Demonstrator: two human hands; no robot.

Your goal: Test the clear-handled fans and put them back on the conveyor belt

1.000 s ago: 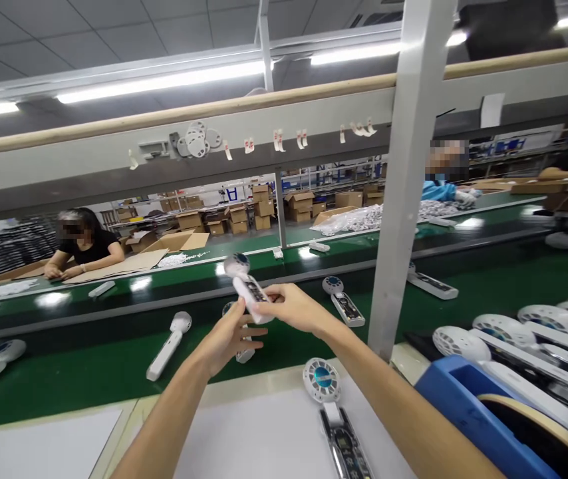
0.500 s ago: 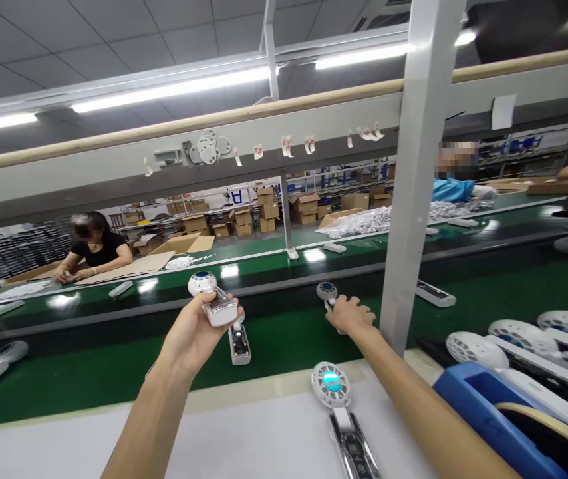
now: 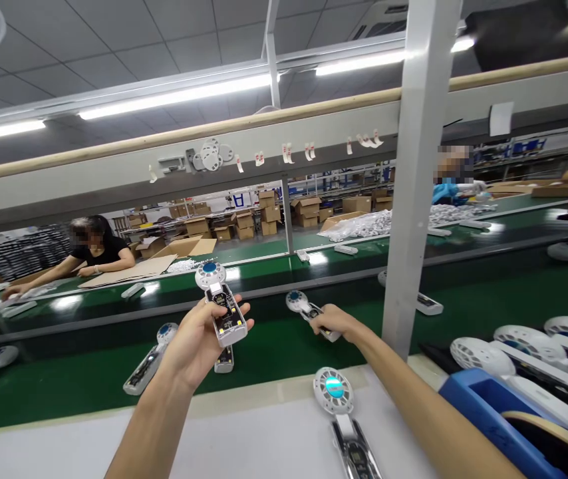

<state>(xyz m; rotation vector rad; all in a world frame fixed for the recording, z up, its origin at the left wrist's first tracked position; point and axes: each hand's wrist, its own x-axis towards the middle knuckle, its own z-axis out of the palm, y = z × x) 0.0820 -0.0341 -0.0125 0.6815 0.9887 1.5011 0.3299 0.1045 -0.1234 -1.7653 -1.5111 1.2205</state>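
My left hand (image 3: 199,339) is closed around the handle of a white handheld fan (image 3: 211,276), thumb across its front. The handle's open face, with a dark circuit board and small yellow parts, is towards me, and the round vented head points up. My right hand (image 3: 336,322) grips the lower handle of a second fan (image 3: 296,301) at the green belt; that fan's head points away to the left. A third fan (image 3: 334,391), its centre glowing turquoise, lies on the white work surface (image 3: 244,439) below my right hand. Partly hidden behind my left hand is another handle (image 3: 224,361).
More fans (image 3: 147,366) lie on the green belt (image 3: 79,372). A grey post (image 3: 416,199) rises beside my right forearm. At right are a blue holder (image 3: 478,399) and a row of fans (image 3: 483,356). Two co-workers sit across the line.
The fan in my left hand has tilted so its circuit board faces me. My right hand has drawn its fan left and nearer. Loose fans on the belt have shifted left.
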